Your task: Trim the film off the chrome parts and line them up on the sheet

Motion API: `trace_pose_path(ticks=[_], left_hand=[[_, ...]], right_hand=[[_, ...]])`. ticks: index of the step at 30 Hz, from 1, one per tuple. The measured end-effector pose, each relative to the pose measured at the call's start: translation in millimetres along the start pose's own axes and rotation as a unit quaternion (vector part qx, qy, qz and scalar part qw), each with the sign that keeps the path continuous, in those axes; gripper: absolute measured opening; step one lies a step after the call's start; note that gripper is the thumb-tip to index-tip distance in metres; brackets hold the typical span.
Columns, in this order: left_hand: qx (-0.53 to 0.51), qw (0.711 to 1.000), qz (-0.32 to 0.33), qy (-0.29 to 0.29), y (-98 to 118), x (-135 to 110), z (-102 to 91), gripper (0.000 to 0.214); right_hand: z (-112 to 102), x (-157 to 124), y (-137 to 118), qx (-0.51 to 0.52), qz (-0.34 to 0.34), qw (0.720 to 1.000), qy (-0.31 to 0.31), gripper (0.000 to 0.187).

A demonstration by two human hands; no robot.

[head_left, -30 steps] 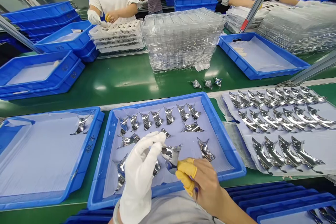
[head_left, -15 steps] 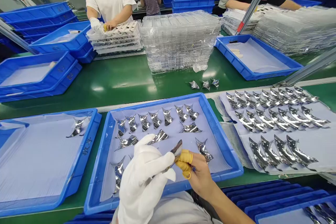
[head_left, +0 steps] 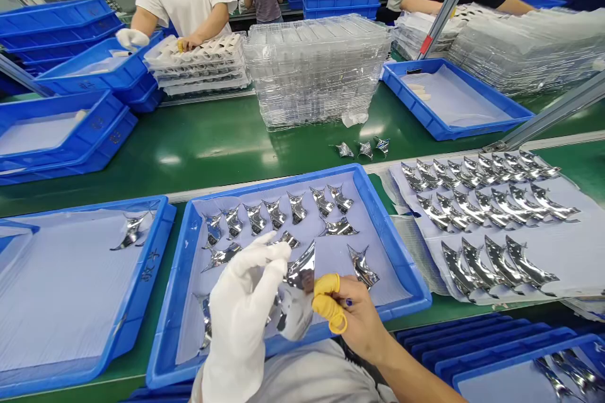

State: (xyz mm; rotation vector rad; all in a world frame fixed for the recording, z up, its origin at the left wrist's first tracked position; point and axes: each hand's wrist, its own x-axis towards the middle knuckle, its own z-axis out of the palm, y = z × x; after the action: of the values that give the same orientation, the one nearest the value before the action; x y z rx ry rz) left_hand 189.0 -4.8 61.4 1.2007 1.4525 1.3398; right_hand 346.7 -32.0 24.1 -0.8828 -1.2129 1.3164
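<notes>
The left hand (head_left: 246,308), in a white glove, comes up from 7 o'clock with its wrist low and its fingers reaching toward 1 o'clock; thumb and fingertips pinch the left edge of a mirror-bright curved piece (head_left: 301,271). The right hand (head_left: 347,308) enters from 4 o'clock, bare but for yellow finger covers (head_left: 328,302), its fingers curled and pressed to the piece's right edge — whether they grip it or only touch, I cannot tell.

The piece is held tilted above the middle of a blue tray (head_left: 409,264). Taken from the piece, a row of 7 similar parts (head_left: 275,214) lies in that tray between 10 and 1 o'clock. At 2 o'clock, 3 rows of larger-looking parts (head_left: 477,211) rest on a white sheet (head_left: 576,252) — the nearest row holds 4. Further off, at 1 o'clock, 3 small shiny pieces (head_left: 365,150) sit on the green table (head_left: 212,145).
</notes>
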Motion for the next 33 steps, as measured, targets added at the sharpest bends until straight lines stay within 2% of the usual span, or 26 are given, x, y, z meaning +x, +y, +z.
trace_pose_path(ticks=[3,6,9,12,16,21,23,28,33], left_hand=[[-0.037,0.993,-0.106,-0.026,-3,6,-0.4,0.029],[-0.076,0.987,-0.136,-0.047,-4,8,0.2,0.031],[-0.087,0.984,-0.150,-0.048,0,7,2.4,0.031],[-0.066,0.986,-0.150,-0.027,6,8,5.7,0.032],[-0.031,0.993,-0.111,0.009,9,10,9.3,0.026],[-0.015,0.997,-0.054,0.043,9,8,9.0,0.020],[-0.014,0.997,-0.070,0.029,9,8,7.4,0.022],[-0.039,0.990,-0.124,-0.046,11,10,2.8,0.031],[-0.047,0.988,-0.142,-0.045,11,9,2.6,0.035]], right_hand=[[3,0,-6,0.057,0.054,0.997,-0.006,0.044],[5,0,-8,0.104,0.098,0.990,-0.004,0.044],[6,-1,-8,0.146,0.129,0.981,-0.001,0.042],[7,-1,-5,0.203,0.169,0.964,0.006,0.044],[8,2,1,0.260,0.225,0.939,0.017,0.048],[8,4,6,0.274,0.226,0.935,0.020,0.047],[8,3,6,0.278,0.225,0.934,0.024,0.045],[9,3,-2,0.287,0.214,0.933,0.035,0.045],[11,3,-9,0.298,0.210,0.930,0.036,0.043]])
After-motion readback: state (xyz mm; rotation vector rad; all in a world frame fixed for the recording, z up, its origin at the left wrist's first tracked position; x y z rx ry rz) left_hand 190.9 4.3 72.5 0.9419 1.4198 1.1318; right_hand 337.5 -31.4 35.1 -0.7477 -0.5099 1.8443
